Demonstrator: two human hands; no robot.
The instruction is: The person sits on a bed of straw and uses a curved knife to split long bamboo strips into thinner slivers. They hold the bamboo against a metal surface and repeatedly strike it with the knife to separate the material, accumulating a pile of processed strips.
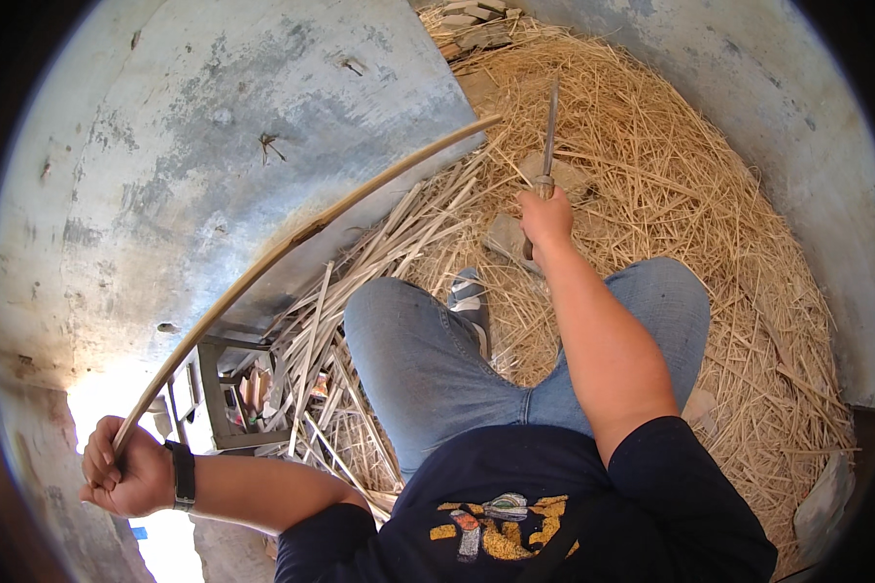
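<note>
My left hand (131, 471), with a dark band at its wrist, is closed round the near end of a long tan bamboo pole (292, 238). The pole runs up and to the right in front of the wall, and its far end is above the shavings. My right hand (546, 223) grips a knife (551, 136) by its handle, in front of my knees. The narrow blade points away from me, to the right of the pole's far end and apart from it.
Straw-like shavings (671, 175) cover the floor ahead and to the right. Long split strips (399, 228) lie piled on the left, beside a dark metal frame (209, 389). Worn bluish walls (214, 117) stand around. Flat stones (510, 238) lie near my foot (470, 301).
</note>
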